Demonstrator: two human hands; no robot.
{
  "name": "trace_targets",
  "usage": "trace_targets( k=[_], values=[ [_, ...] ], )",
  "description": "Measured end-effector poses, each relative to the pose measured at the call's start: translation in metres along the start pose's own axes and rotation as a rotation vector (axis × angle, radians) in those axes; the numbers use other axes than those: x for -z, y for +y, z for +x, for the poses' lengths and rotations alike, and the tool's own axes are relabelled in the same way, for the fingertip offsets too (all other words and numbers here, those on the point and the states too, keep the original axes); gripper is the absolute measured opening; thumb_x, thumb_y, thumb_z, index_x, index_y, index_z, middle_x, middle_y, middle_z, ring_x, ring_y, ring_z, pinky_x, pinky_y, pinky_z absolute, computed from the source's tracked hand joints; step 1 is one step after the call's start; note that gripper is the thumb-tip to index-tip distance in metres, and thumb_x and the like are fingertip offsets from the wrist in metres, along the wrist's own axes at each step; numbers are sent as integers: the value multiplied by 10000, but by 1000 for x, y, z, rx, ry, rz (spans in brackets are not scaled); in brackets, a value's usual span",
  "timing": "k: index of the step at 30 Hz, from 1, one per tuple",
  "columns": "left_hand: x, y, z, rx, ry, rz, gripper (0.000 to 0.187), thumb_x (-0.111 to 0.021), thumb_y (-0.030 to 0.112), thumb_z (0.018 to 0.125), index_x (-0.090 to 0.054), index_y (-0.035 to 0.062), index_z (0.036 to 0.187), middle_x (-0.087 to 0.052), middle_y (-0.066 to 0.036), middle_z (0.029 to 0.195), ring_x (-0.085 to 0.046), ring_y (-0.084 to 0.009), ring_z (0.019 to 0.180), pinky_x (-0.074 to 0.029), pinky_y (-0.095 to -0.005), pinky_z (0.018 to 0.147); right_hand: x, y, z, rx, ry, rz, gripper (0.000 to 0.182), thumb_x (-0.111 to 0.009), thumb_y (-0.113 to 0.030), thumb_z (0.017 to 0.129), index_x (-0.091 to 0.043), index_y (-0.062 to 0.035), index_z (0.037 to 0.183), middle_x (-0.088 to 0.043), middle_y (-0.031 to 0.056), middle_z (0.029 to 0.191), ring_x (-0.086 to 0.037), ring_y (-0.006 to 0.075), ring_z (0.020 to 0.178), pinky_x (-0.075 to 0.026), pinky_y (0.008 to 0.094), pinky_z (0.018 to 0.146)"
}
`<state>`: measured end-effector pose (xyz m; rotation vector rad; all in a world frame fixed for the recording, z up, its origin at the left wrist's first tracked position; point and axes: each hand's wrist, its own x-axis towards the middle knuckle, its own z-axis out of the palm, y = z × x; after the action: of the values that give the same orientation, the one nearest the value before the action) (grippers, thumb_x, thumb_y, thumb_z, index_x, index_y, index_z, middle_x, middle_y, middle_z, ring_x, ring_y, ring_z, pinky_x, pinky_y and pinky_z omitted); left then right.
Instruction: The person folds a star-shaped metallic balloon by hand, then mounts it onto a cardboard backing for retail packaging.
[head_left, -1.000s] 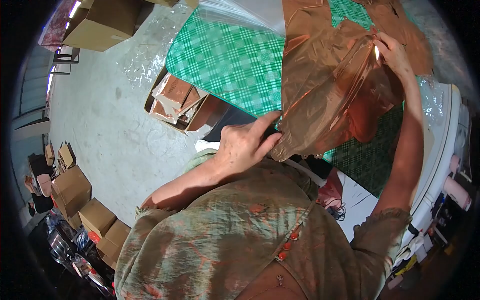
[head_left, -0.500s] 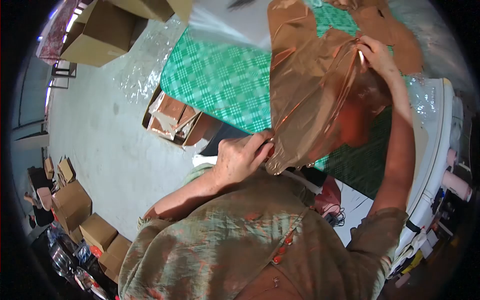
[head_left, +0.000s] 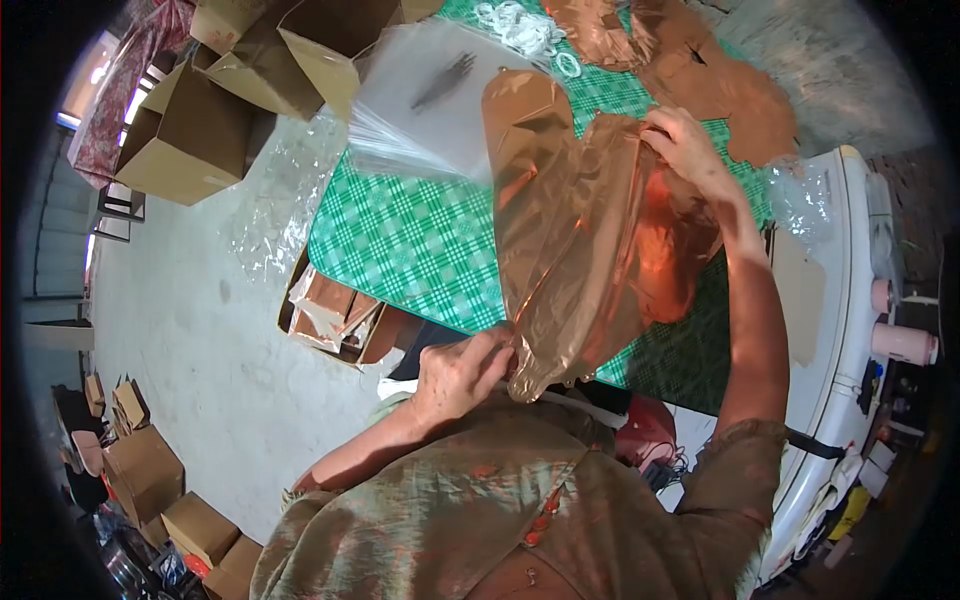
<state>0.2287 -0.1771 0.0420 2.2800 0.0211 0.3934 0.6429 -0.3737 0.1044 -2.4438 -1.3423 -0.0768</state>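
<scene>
A flat, copper-coloured foil balloon [head_left: 550, 240] lies folded and creased across the green checked tablecloth [head_left: 400, 230]. My left hand [head_left: 455, 375] is closed in a pinch on its near end, at the table's front edge. Farther off, my right hand [head_left: 685, 150] grips the upper right edge, and its fingertips are partly hidden by the foil. Between the hands the sheet rises in long folds, with a bright orange reflection on the right side. More copper foil pieces [head_left: 740, 100] lie beyond my right hand.
A stack of clear plastic bags [head_left: 425, 120] and a bundle of white ribbon [head_left: 520, 28] lie at the table's far side. Below its left edge stands a carton with foil packets [head_left: 335, 305]. Open cardboard boxes [head_left: 190, 130] stand far left. A white machine-like edge [head_left: 850, 260] borders the right.
The view has tilted up, showing more of the table's far side. My right hand keeps hold of the foil, and the folds between both hands have shifted slightly.
</scene>
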Motion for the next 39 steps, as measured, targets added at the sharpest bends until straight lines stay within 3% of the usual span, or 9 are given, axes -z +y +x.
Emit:
trace_targets(
  k=[2, 14, 17, 20, 23, 26, 29, 39],
  values=[
    [0, 0, 0, 4, -3, -7, 188, -746, 140, 945, -695, 67, 1111, -731, -106, 740, -726, -268, 612, -570, -367, 544, -7, 2, 1, 59, 65, 35, 227, -672, -208, 940, -689, -4, 1038, -701, 158, 1012, -617, 402, 1042, -494, 491, 910],
    [4, 0, 1, 4, -38, -33, 194, -741, 129, 943, -692, 67, 1120, -735, -107, 747, -732, -272, 625, -570, -374, 550, -3, 10, 5, -93, -121, -71, 230, -630, -180, 933, -682, -5, 1072, -684, 171, 1036, -594, 402, 1056, -480, 501, 915],
    [1, -3, 1, -12, -17, -32, 192, -741, 128, 943, -693, 68, 1119, -733, -106, 745, -731, -271, 626, -568, -373, 547, 0, 6, 9, -194, -168, 30, 247, -633, -198, 943, -689, -9, 1090, -691, 180, 1061, -599, 397, 1076, -482, 491, 929],
    [2, -2, 1, 1, -29, -33, 188, -741, 128, 943, -695, 70, 1115, -729, -106, 740, -725, -270, 618, -563, -371, 541, -8, -3, 5, 42, 100, 1, 235, -648, -212, 961, -715, -34, 1099, -704, 140, 1090, -612, 348, 1084, -481, 449, 949],
    [0, -5, -1, -10, -25, -20, 185, -742, 127, 942, -698, 72, 1112, -722, -105, 730, -717, -268, 605, -558, -371, 534, -8, -8, 14, 53, -34, 96, 261, -654, -222, 963, -710, -21, 1120, -700, 156, 1089, -618, 343, 1118, -482, 445, 971],
    [-2, -9, -1, -74, 18, -47, 227, -779, 74, 912, -695, 59, 1122, -699, -66, 734, -588, -174, 472, -469, -324, 482, -12, -6, 13, -9, -3, 80, 273, -654, -230, 961, -703, -15, 1123, -698, 161, 1078, -617, 351, 1096, -483, 449, 954],
    [-3, -9, -1, -76, 26, -48, 228, -779, 78, 913, -694, 60, 1124, -692, -69, 725, -584, -179, 469, -463, -328, 479, -7, -9, 10, -96, -24, 44, 298, -645, -239, 962, -695, -7, 1141, -703, 176, 1130, -591, 388, 1123, -481, 473, 983],
    [0, -6, 0, -42, 6, -57, 210, -769, 100, 924, -698, 56, 1116, -690, -93, 709, -634, -226, 519, -497, -346, 502, -7, -13, 14, -104, 12, -5, 207, -642, -191, 935, -695, -32, 1058, -716, 180, 998, -618, 417, 1011, -494, 523, 871]
  ],
)
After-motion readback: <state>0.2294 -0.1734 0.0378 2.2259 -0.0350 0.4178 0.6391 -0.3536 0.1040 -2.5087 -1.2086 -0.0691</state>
